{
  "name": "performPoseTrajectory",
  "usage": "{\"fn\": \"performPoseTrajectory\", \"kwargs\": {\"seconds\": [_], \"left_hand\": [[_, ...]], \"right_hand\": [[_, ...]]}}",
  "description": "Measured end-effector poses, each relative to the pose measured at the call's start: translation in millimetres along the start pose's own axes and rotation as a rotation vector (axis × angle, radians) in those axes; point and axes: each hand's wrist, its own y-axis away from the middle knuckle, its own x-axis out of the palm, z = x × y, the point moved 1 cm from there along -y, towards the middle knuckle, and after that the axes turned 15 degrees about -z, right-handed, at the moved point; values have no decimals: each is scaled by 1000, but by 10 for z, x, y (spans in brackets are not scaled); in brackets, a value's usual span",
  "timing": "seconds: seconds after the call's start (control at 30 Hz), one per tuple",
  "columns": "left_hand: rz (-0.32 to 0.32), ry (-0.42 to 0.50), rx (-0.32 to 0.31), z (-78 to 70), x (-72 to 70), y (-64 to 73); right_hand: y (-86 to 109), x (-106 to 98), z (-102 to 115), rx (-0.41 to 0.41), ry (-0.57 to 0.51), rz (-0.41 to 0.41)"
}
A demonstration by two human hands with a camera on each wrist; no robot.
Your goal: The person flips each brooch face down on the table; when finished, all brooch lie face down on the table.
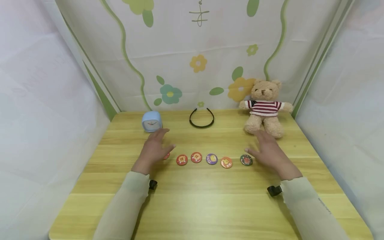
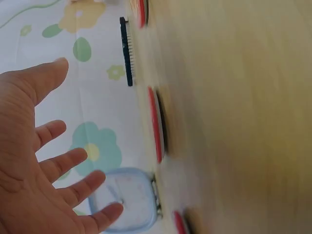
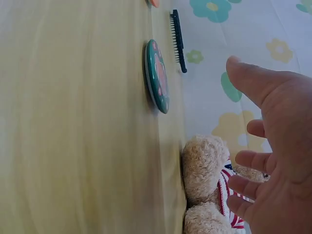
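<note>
Several round badges lie in a rough row across the wooden table: red ones at the left, such as this red badge (image 1: 181, 160), then a purple badge (image 1: 211, 159), an orange badge (image 1: 226, 162) and a dark green badge (image 1: 246, 160). My left hand (image 1: 153, 150) hovers with spread fingers over the row's left end, partly hiding the leftmost red badge (image 1: 166, 156). Beside the green badge, my right hand (image 1: 268, 151) is held with fingers extended, its thumb nearest that badge. Neither hand holds anything; in the wrist views both palms are bare.
Behind my left hand stands a light blue clock (image 1: 151, 121). A black headband (image 1: 201, 126) lies at the back middle of the table (image 1: 198, 206). A teddy bear (image 1: 264, 108) in a striped shirt sits at the back right. Patterned fabric walls (image 1: 180, 36) enclose the back and sides.
</note>
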Motion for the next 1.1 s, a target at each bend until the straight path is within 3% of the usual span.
{"fn": "performPoseTrajectory", "kwargs": {"seconds": [0.17,0.4,0.77,1.1], "left_hand": [[26,62,-35,-70,79,-28],[72,97,18,-243,217,-49],[184,270,-17,-546,457,-45],[238,239,29,-863,639,-87]], "right_hand": [[-7,26,-74,23,-72,24],[-18,67,-167,21,-106,-2],[18,85,-289,29,-160,22],[58,99,-329,5,-163,21]]}}
